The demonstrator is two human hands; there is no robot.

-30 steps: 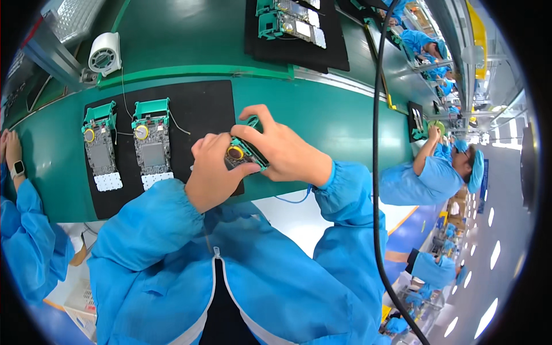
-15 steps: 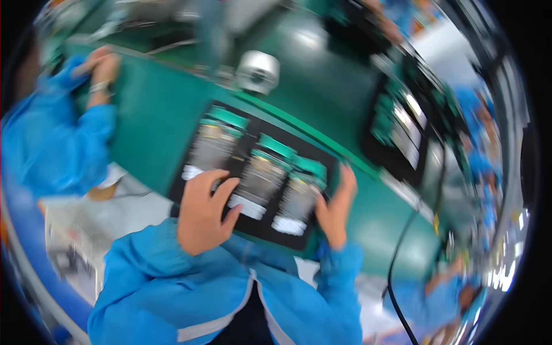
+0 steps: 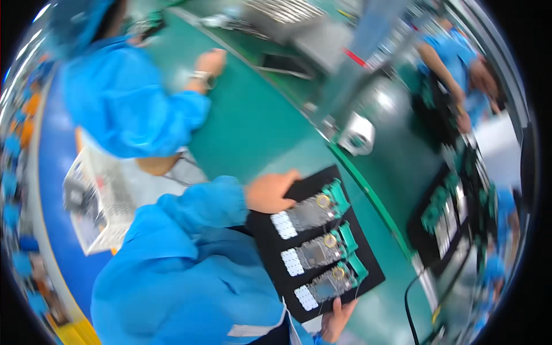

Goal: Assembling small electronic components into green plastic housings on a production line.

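Note:
A flat black tray (image 3: 267,253) carries three circuit boards, the far one (image 3: 307,216), the middle one (image 3: 315,253) and the near one (image 3: 328,285). Each board has a green connector at one end and a white block at the other. My left hand (image 3: 270,192) grips the tray's left edge, its fingers partly hidden by the tray. At the opposite edge my right hand (image 3: 338,319) has its thumb on top, with the other fingers mostly beneath. The tray is held at a slant in front of my body.
A green workbench (image 3: 241,126) with a raised green rail (image 3: 368,192) lies beyond the tray. A white device (image 3: 357,135) stands past the rail. Another black tray with boards (image 3: 440,218) is at the right. A co-worker's blue sleeve (image 3: 132,98) and a white basket (image 3: 100,195) are at the left.
My view has swung toward the left. The tray has turned relative to me, and both hands have closed on its edges; before, they were spread beside the boards.

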